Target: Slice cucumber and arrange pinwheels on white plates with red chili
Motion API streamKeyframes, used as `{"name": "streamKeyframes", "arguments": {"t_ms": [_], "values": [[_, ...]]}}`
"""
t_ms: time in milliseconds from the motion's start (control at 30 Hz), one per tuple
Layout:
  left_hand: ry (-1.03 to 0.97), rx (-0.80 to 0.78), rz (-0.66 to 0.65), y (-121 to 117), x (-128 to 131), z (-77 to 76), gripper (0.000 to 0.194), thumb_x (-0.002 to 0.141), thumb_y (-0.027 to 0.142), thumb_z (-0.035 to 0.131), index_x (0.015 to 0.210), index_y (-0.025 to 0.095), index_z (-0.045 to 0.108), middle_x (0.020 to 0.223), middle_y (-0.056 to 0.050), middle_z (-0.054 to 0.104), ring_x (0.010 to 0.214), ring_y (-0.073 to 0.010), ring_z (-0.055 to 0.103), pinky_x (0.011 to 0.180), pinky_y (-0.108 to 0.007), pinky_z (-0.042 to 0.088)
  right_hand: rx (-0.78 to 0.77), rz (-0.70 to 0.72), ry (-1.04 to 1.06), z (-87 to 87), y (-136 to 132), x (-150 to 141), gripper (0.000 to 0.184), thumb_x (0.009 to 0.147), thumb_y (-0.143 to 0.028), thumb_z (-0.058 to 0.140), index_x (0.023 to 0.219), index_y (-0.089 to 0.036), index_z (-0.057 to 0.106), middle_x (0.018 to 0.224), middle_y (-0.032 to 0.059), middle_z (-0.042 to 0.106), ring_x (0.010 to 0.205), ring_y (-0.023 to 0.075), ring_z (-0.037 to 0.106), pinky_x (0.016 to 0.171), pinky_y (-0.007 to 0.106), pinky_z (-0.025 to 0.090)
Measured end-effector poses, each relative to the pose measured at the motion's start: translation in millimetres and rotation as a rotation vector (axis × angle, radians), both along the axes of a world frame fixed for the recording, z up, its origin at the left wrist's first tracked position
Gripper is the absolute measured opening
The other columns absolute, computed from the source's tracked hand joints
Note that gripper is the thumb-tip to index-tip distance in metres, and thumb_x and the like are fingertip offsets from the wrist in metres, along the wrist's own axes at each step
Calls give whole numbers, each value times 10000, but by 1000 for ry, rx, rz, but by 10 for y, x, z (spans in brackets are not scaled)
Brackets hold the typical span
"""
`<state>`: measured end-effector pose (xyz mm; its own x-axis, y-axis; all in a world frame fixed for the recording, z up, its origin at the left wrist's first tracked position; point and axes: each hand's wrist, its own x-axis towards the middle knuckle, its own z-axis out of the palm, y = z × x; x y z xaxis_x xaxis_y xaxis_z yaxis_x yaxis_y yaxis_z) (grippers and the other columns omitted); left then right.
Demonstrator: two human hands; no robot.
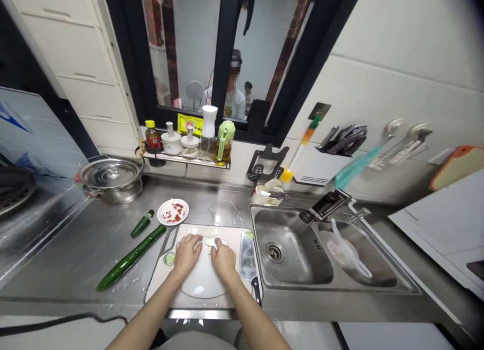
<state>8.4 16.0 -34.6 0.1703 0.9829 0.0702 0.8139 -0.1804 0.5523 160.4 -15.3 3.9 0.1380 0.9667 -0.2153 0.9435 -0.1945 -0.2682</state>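
A person's left hand (188, 253) and right hand (224, 260) curve over pale slices (209, 242) on a white plate (204, 283) atop a cutting board (233, 233), a knife (247, 259) alongside; whether either pinches a slice cannot be told

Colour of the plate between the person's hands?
White; the plate shows in the head view.

The board (233, 235) is flanked by cucumber (130, 259), left, and sink (302, 256), right; plate (204, 277) and knife (247, 259) are laid on it.
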Motion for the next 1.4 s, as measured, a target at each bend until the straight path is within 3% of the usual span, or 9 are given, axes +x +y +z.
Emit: {"name": "streamKeyframes", "arguments": {"t_ms": [200, 333, 533, 833, 1067, 1233, 1400], "values": [[159, -12, 153, -271, -602, -108, 339, 881, 318, 468, 1152, 257, 662, 1096, -103, 651, 1048, -290, 559, 899, -423, 381, 121, -133, 142, 46, -267, 243, 354, 951, -301, 383, 1201, -202, 614, 860, 88, 722, 845, 229, 670, 679, 271, 389], [211, -54, 177, -381, -831, -160, 351, 878, 336, 459, 1147, 247, 666, 1068, -116, 657, 1034, -292, 570, 886, -414, 391, 189, -153, 254, 25, -421, 304, 343, 936, -299, 396, 1120, -188, 664, 719, 49, 685, 705, 196, 637, 612, 248, 358], [202, -21, 171, -392, -858, -172, 314, 863, 336, 467, 1065, 254, 693, 1054, -113, 663, 1013, -293, 581, 858, -399, 407, 250, -140, 347, 31, -527, 244, 316, 912, -292, 426, 1042, -193, 696, 625, 12, 629, 598, 166, 583, 573, 232, 337], [110, -40, 126, -396, -872, -143, 173, 869, 267, 476, 876, 223, 644, 996, -77, 686, 951, -247, 615, 828, -338, 419, 258, -98, 361, 69, -620, 190, 312, 906, -274, 429, 1033, -190, 701, 634, 19, 639, 640, 173, 602, 596, 231, 345], [93, -125, 171, -371, -882, -47, 204, 900, 263, 440, 980, 224, 623, 982, -60, 718, 946, -242, 631, 825, -344, 388, 236, -80, 369, 112, -570, 147, 310, 909, -289, 435, 1045, -199, 700, 653, 19, 649, 651, 166, 603, 604, 224, 352], [76, -133, 150, -352, -882, -61, 234, 871, 222, 455, 992, 215, 655, 994, -71, 720, 994, -245, 623, 869, -352, 378, 196, -46, 355, 141, -522, 88, 326, 924, -305, 419, 1075, -197, 687, 717, 35, 680, 697, 175, 621, 636, 231, 372], [-93, -143, 225, -327, -900, -106, 244, 837, 229, 474, 971, 208, 676, 950, -67, 731, 897, -240, 647, 826, -334, 417, 129, 76, 291, 163, -445, -192, 315, 923, -284, 441, 1139, -211, 658, 829, 52, 706, 832, 194, 638, 717, 248, 388]]}}
